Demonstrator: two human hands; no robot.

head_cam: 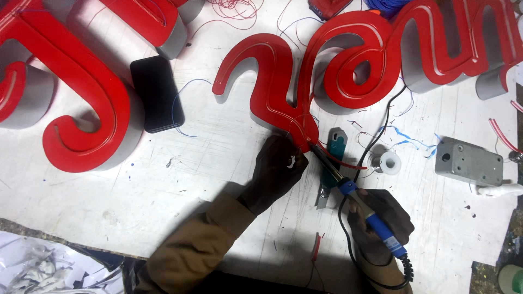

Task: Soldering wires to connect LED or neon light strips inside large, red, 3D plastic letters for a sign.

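The right hand (381, 220) is wrapped closed around a blue-handled soldering iron (348, 188), fingers curled tight on the grip low in the frame. The iron's long axis runs on a diagonal, from the handle at lower right up to the tip at upper left, and the tip points at the bottom corner of a red channel-letter sign piece with grey sides, shaped like a looping script (305, 81). A black cord (381, 130) trails from the handle's end and curves away across the white worktable (207, 163).

The left hand (278, 169), in a brown sleeve, rests at that same corner, fingertips pinched together on thin wires just where the iron's tip meets them; what exactly is between the fingers is too small to tell.

Just right of the iron lies a small spool of solder wire (389, 162), and beyond it a grey metal box (468, 161). A teal utility knife (332, 158) lies under the iron's shaft. A black rectangular block (157, 100) sits to the left, beside another red curved letter (81, 103).
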